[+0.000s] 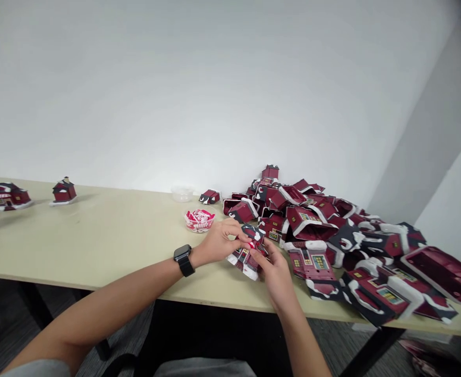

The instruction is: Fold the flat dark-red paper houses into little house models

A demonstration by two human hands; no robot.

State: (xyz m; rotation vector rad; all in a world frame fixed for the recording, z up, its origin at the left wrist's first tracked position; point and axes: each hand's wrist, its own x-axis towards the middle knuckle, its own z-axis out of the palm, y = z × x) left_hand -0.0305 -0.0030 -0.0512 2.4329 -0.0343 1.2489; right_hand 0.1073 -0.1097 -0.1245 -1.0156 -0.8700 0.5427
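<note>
At the table's front edge, my right hand [276,268] is closed round a small dark-red model house [249,271] with snow-white trim and a dark roof. The house is tilted, with its windowed front toward me. My left hand [223,242] pinches a tiny red-and-white piece [250,244] against that front, just below the roof. My right thumb presses close beside the piece. Fingers hide part of the house and most of the piece. Just behind my left hand stands a clear bowl [199,230] of similar red-and-white striped pieces.
A large heap of dark-red house shells [312,220] spreads over the table's right side. Behind the bowl are a clear tub [182,194] and a lone house part [210,197]. Several model houses [64,192] stand at the far left. A wall runs along the back of the table [108,235].
</note>
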